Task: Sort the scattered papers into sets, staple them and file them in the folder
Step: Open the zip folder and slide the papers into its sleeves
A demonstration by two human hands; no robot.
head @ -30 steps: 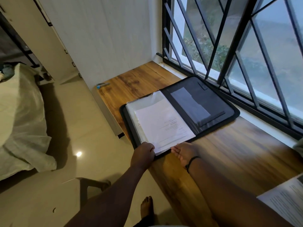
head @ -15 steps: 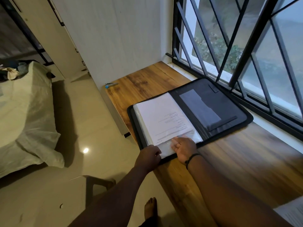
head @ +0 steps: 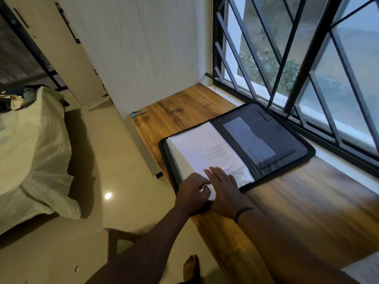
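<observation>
On the wooden bench (head: 184, 111) by the window, the folder (head: 287, 144) lies open. Right hand (head: 223, 187) presses flat on the papers (head: 203, 152); left hand (head: 192, 193) pinches the sleeve edge. They should slide in squarely, without creasing.

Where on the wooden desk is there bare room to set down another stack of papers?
Bare wood lies between the stapler and the open folder, and to the right of the folder toward the loose sheet at the corner. The folder's near edge is crowded: left hand and right hand on the filed papers.
</observation>
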